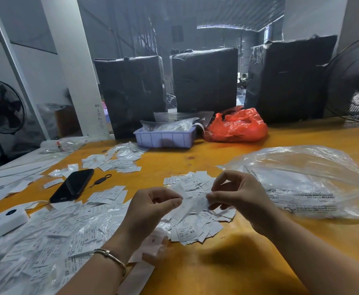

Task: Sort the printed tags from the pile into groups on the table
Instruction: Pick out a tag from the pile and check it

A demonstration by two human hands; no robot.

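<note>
both hands, left hand (153, 206) and right hand (237, 195), pinch one white tag (192, 204) over the pile (193, 228) on the desk (227, 271).

Orange-yellow wooden worktable (248, 262) — glossy, lit from above. White square pillar (74, 67) at rear left, handwriting low on its face. Three black plastic-wrapped bales (204, 79) stand along the table's far edge. Black pedestal fan (2, 107) on the left; black wire-guard fan (355, 81) at the right edge. Beyond — dim grey corrugated-metal walls and roof (227, 11), daylight showing between the bales.
</note>
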